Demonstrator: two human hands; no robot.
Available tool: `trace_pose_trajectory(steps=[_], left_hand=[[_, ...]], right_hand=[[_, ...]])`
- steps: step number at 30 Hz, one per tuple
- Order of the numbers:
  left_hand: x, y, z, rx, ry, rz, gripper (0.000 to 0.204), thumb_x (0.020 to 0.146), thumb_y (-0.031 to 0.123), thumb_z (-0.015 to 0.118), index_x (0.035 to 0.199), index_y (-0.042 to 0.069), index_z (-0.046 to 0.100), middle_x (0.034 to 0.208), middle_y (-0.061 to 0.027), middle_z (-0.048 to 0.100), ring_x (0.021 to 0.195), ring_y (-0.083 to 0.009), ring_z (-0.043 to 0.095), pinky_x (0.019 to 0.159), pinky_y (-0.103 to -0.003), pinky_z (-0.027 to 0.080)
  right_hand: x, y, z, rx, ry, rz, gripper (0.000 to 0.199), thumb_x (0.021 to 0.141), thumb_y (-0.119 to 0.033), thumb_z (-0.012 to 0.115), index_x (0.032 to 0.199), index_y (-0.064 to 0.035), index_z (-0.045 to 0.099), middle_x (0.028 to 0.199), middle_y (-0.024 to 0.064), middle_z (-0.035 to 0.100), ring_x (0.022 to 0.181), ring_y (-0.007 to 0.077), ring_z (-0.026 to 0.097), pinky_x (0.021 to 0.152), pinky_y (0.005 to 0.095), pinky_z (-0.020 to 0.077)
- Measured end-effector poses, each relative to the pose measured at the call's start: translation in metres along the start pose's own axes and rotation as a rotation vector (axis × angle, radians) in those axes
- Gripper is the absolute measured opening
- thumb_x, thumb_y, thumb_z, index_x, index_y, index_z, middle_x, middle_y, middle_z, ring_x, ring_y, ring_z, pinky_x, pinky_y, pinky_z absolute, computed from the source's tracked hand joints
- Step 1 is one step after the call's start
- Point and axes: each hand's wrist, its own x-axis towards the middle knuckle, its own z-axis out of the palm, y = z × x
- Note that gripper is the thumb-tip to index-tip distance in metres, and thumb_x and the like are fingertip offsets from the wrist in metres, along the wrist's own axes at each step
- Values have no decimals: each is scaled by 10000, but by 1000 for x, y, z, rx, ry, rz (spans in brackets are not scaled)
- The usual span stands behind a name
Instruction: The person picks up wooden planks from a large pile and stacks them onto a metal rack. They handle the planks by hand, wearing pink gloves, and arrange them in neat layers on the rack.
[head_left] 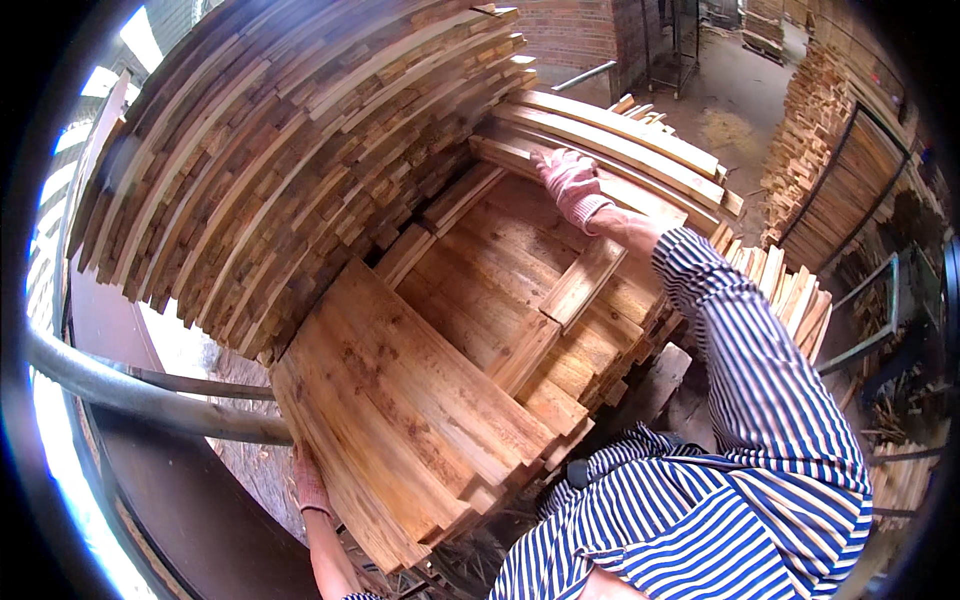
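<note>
My right hand point(572, 187), in a pinkish work glove, rests at the far right of a board pile with its fingers bent over a wooden plank point(640, 198). Low on the left, my gloved left hand point(311, 487) lies against the outer side of several planks point(400, 400) set side by side; its fingers are mostly hidden. Between the hands is a lower layer of boards point(470, 285). Short wooden crosspieces lie across that layer, one point(583, 282) nearer me and another point(404, 255) by the tall stack.
A tall stack of layered boards point(300, 150) rises on the far left side. A metal pipe point(200, 410) runs in from the left. More planks point(785, 290) stand right of my right arm, with a wood stack point(815, 130) and metal frame point(865, 180) beyond.
</note>
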Motion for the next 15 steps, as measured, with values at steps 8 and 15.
trace_pose_trajectory(steps=[8, 15], left_hand=[[-11, -8, -30, 8, 33, -10, 624, 1057, 456, 464, 1495, 13, 425, 1477, -129, 493, 1311, -257, 484, 1104, -365, 371], [-17, 7, -30, 80, 30, -47, 625, 1058, 444, 469, 1503, 9, 404, 1485, -99, 492, 1325, -232, 483, 1128, -337, 364]], right_hand=[[-46, -52, -80, 147, -453, -320, 630, 944, -373, 593, 1443, -45, 391, 1025, 226, 657, 968, 349, 684, 740, 486, 593], [-99, -87, -92, 867, -629, -400, 812, 945, -555, 531, 1525, -49, 272, 1227, 311, 624, 1140, 474, 619, 957, 553, 506]])
